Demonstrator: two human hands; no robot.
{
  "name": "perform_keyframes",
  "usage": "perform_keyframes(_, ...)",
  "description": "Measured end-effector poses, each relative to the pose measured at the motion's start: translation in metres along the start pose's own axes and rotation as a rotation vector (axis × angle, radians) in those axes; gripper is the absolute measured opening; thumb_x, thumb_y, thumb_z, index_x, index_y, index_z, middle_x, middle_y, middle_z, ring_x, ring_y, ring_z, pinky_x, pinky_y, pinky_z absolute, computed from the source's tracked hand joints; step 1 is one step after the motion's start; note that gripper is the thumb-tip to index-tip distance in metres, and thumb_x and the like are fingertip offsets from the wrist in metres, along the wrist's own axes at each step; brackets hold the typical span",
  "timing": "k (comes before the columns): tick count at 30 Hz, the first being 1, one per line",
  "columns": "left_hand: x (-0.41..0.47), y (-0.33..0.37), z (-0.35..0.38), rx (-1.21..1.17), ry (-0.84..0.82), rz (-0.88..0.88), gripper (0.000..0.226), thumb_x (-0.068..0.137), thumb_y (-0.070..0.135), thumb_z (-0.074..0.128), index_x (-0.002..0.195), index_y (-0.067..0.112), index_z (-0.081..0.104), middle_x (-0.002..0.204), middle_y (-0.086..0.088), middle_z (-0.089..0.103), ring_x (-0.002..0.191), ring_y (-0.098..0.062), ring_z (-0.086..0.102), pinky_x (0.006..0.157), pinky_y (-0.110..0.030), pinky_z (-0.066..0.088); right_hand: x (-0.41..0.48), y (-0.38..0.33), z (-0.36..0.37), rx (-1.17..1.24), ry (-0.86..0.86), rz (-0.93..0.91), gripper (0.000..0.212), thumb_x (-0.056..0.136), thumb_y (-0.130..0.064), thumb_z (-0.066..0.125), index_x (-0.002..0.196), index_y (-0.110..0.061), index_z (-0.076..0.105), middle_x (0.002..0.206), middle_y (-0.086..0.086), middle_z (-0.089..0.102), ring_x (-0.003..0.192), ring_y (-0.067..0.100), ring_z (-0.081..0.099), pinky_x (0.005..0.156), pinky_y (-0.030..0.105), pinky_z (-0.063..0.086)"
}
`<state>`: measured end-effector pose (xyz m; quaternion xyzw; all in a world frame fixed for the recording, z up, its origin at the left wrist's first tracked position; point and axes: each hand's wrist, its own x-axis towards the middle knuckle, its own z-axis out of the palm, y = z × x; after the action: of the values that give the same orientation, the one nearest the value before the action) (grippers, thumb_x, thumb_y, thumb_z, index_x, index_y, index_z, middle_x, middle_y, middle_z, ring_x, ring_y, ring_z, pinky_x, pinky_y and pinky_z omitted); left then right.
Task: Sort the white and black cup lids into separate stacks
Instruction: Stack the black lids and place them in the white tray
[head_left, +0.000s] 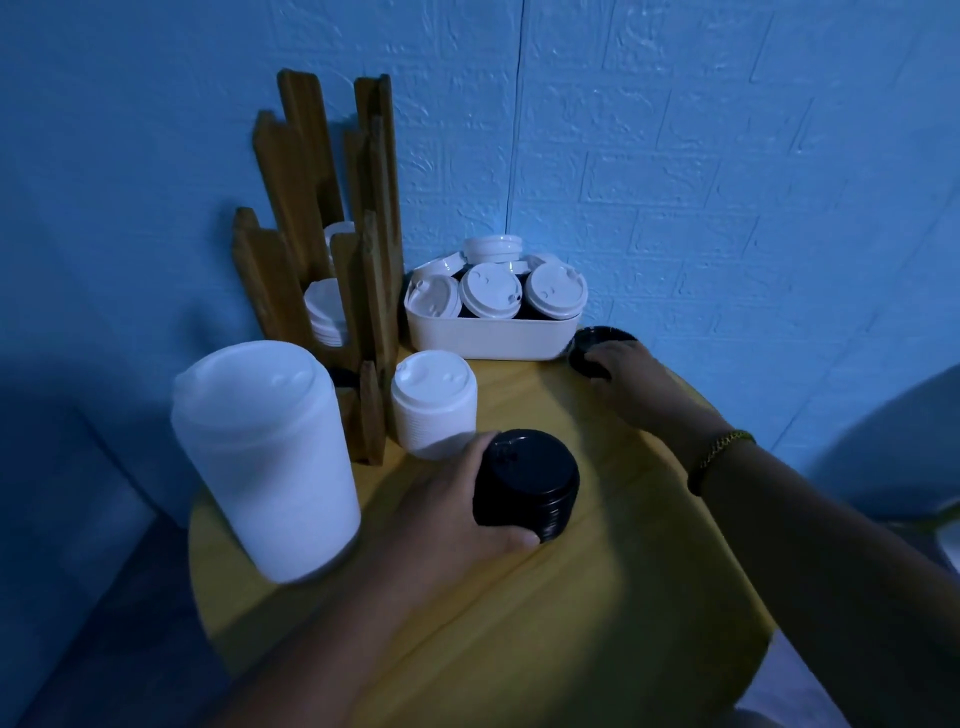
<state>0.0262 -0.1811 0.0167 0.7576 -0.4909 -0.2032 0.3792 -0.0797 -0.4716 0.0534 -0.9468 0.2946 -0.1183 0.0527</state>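
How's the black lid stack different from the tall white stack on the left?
The black stack is dark and low; the tall white stack is far higher. The left hand grips the black stack; no hand holds the tall white stack. Both stand on the yellow table.

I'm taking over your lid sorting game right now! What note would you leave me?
Left hand grips the black stack on the table. Right hand curls its fingers over a loose black lid beside the white tub.
Done: the tall white stack, the short white stack and the black stack stand apart.
Left: put the loose black lid on the black stack, then sort the mixed lids in the white tub, white ones on top, dark ones underneath.
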Motion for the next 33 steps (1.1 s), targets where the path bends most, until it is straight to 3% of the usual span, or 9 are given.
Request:
perform_keyframes(5,-0.002,0.002,-0.001,-0.015,0.005,0.003,0.103,0.069,0.055,0.087,0.151,0.049,0.025,0.151,0.022,0.044,0.139,-0.008,0.042,0.113,-0.044,0.043,-0.069,-0.026,-0.015,0.745,0.418,0.215,0.023,0.089,-0.003,0.067,0.107,-0.015,0.059,0.097,-0.004,0.066,0.089,0.013,0.062,0.078,0.026,0.047)
perform_keyframes(9,-0.004,0.006,-0.002,0.001,0.002,-0.002,0.105,0.067,0.058,0.085,0.152,0.047,0.024,0.152,0.019,0.043,0.140,-0.010,0.041,0.113,-0.046,0.043,-0.108,-0.045,-0.023,1.532,0.205,0.573,0.027,0.099,-0.006,0.056,0.124,-0.011,0.049,0.099,0.012,0.063,0.083,0.024,0.060,0.068,0.031,0.053)
perform_keyframes(12,-0.007,0.008,-0.003,-0.006,-0.004,-0.003,0.105,0.067,0.058,0.085,0.152,0.047,0.025,0.151,0.020,0.044,0.139,-0.009,0.041,0.113,-0.044,0.042,-0.123,-0.043,-0.024,1.254,-0.064,0.758,0.034,0.099,-0.017,0.057,0.132,-0.017,0.048,0.113,0.016,0.063,0.088,0.027,0.065,0.069,0.037,0.057)
perform_keyframes(17,-0.008,0.010,-0.004,0.012,-0.001,-0.006,0.103,0.068,0.056,0.086,0.151,0.046,0.026,0.151,0.019,0.044,0.140,-0.010,0.042,0.113,-0.042,0.042,-0.127,-0.043,-0.032,0.391,-0.069,0.509,0.044,0.098,-0.018,0.056,0.140,-0.019,0.043,0.127,0.009,0.057,0.103,0.021,0.062,0.081,0.036,0.057)
perform_keyframes(19,-0.009,0.011,-0.005,0.030,0.007,-0.002,0.103,0.071,0.054,0.086,0.153,0.044,0.025,0.153,0.019,0.042,0.140,-0.009,0.040,0.113,-0.039,0.041,-0.125,-0.043,-0.035,0.315,-0.052,0.323,0.054,0.094,-0.009,0.057,0.145,-0.020,0.042,0.150,0.007,0.041,0.127,0.023,0.050,0.102,0.037,0.048)
perform_keyframes(22,-0.009,0.011,-0.005,0.034,0.011,-0.001,0.103,0.071,0.054,0.087,0.153,0.044,0.025,0.153,0.018,0.043,0.141,-0.010,0.040,0.113,-0.039,0.041,-0.126,-0.047,-0.038,0.338,-0.306,0.075,0.071,0.091,-0.006,0.059,0.153,-0.030,0.033,0.164,-0.005,0.018,0.148,0.017,0.023,0.119,0.036,0.027)
perform_keyframes(24,-0.009,0.011,-0.005,0.032,0.009,-0.005,0.103,0.070,0.054,0.087,0.152,0.045,0.025,0.152,0.018,0.043,0.141,-0.010,0.040,0.113,-0.040,0.041,-0.126,-0.049,-0.036,0.286,-0.384,0.037,0.071,0.092,-0.013,0.061,0.154,-0.031,0.031,0.163,-0.006,0.020,0.147,0.017,0.026,0.118,0.033,0.025)
perform_keyframes(29,-0.009,0.011,-0.005,0.031,0.011,-0.002,0.103,0.072,0.053,0.087,0.154,0.045,0.025,0.152,0.019,0.043,0.140,-0.010,0.040,0.112,-0.039,0.041,-0.126,-0.056,-0.028,0.073,-0.190,0.197,0.070,0.088,-0.057,0.063,0.146,-0.028,0.039,0.136,0.001,0.050,0.118,0.018,0.053,0.094,0.032,0.048)
perform_keyframes(33,-0.008,0.009,-0.004,0.018,0.006,-0.005,0.104,0.070,0.054,0.087,0.153,0.044,0.026,0.152,0.019,0.044,0.139,-0.010,0.042,0.111,-0.040,0.043,-0.127,-0.052,-0.027,-0.044,-0.184,0.174,0.090,0.082,-0.069,0.062,0.154,-0.030,0.026,0.151,0.003,0.035,0.138,0.024,0.036,0.106,0.041,0.042)
